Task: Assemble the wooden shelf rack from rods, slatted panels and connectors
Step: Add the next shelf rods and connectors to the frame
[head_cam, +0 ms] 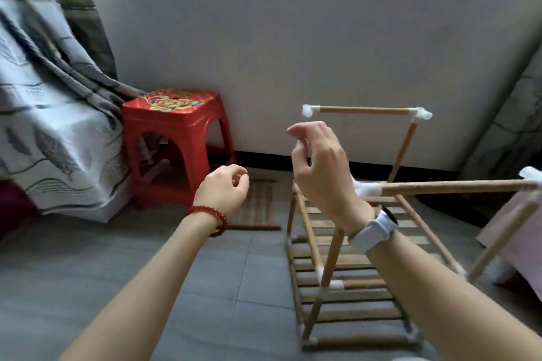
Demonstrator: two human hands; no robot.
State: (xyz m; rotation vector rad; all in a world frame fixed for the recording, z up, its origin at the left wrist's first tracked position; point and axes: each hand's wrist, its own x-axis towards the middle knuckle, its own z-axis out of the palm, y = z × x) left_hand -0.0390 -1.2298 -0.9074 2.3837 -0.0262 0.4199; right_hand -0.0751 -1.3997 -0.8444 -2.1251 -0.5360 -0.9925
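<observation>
A partly built wooden rack (322,269) stands on the floor at the right, its rods joined by white connectors. Its slatted panel (355,305) forms the lowest level. At the back a top rod (363,110) runs between two white corner connectors (308,110) (422,113). A nearer rod (454,186) runs right from another connector (367,188). My right hand (316,167) is raised just below the back left connector, fingers loosely curled, thumb and forefinger apart, nothing plainly between them. My left hand (225,187) hovers lower to the left, loosely curled and holding nothing.
A spare slatted panel (258,209) lies flat on the grey tiled floor behind my left hand. A red plastic stool (176,141) stands by the wall. A patterned grey curtain (50,114) hangs at the left. Pink fabric (522,231) touches the rack's right side.
</observation>
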